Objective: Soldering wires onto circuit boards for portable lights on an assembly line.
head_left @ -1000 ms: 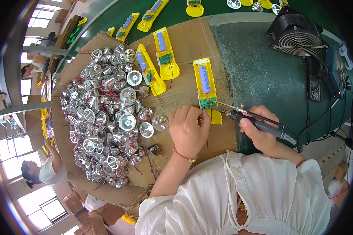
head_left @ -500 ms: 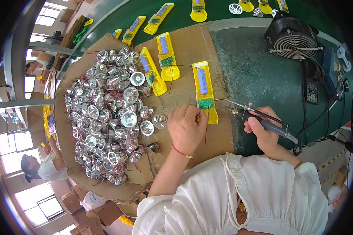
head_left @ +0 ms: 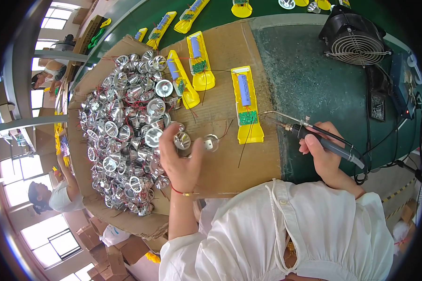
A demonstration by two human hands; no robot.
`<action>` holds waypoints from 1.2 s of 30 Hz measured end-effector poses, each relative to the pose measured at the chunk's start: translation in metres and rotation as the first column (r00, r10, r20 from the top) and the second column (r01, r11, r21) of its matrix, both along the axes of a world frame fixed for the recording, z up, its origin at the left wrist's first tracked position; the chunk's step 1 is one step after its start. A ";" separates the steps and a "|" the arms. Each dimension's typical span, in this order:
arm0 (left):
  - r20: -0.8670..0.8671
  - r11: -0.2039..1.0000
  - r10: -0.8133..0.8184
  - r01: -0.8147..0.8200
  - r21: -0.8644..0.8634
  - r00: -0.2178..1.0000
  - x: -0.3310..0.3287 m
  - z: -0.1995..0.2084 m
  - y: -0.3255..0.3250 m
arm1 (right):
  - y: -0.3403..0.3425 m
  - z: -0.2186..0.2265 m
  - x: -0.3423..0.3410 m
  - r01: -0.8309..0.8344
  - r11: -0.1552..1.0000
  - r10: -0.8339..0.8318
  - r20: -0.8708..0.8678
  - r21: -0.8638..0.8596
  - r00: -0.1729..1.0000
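My left hand (head_left: 179,164) is over the near right edge of a heap of shiny silver reflector cups (head_left: 122,110). Its thumb and fingers are apart around one cup (head_left: 182,140), with no firm grip visible. Just right of the thumb, another reflector cup (head_left: 211,143) with thin wires lies on the cardboard. My right hand (head_left: 324,150) grips a soldering iron (head_left: 326,144) with a thin metal feed tube beside it. Its tip is close to the right side of a yellow flashlight housing (head_left: 251,133), which holds a blue battery (head_left: 244,90) and a green circuit board (head_left: 248,118).
Two more yellow housings (head_left: 201,79) (head_left: 188,96) lie on the cardboard sheet (head_left: 225,47). Several others stand along the green bench's far side. A black fan (head_left: 354,40) is at the back right, near a blue powered unit (head_left: 403,89). People sit at the left.
My left hand has moved left from the circuit board to the reflector cups, and its fingers have spread. One loose cup has shifted right. The iron's tip is slightly farther from the board.
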State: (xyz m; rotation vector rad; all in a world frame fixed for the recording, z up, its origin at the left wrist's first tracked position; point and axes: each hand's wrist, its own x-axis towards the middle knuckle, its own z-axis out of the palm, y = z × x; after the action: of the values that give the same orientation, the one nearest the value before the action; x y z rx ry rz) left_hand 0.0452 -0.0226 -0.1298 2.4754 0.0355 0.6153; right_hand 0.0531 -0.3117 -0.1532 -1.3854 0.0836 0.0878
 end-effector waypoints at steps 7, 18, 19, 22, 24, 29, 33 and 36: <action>-0.165 0.804 -0.015 0.110 0.585 0.986 0.016 -0.005 -0.047 | 0.003 -0.001 -0.003 -0.012 1.000 0.013 0.023 -0.028 1.000; -0.523 0.823 -0.222 -0.130 -0.553 0.823 0.013 0.000 -0.056 | 0.009 0.003 0.001 -0.066 0.991 0.078 0.102 -0.112 0.992; -0.554 0.832 -0.193 -0.165 -0.529 0.810 0.013 0.000 -0.061 | 0.009 0.002 0.002 -0.064 0.991 0.076 0.099 -0.115 0.992; -0.437 0.913 -0.121 -0.072 -0.401 0.891 0.013 -0.017 -0.066 | 0.010 0.000 0.004 -0.108 0.977 0.125 0.084 -0.185 0.989; -0.395 0.929 -0.123 -0.034 -0.369 0.910 0.016 -0.020 -0.064 | 0.012 0.000 0.005 -0.127 0.972 0.157 0.142 -0.199 0.977; -0.361 0.933 -0.144 0.005 -0.360 0.921 0.018 -0.023 -0.063 | 0.015 -0.001 0.009 -0.135 0.969 0.164 0.128 -0.207 0.978; -0.360 0.939 -0.126 -0.006 -0.344 0.924 0.018 -0.022 -0.064 | 0.016 -0.008 0.009 -0.174 0.962 0.200 0.107 -0.212 0.974; -0.354 0.933 -0.138 0.002 -0.359 0.925 0.019 -0.022 -0.064 | 0.016 -0.009 0.010 -0.169 0.959 0.205 0.148 -0.228 0.967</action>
State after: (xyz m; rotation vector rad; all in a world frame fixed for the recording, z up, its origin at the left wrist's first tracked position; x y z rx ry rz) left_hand 0.0641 -0.0867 -0.1520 2.1927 0.1871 0.0810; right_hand 0.0631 -0.2956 -0.1623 -1.6083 -0.1877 0.1208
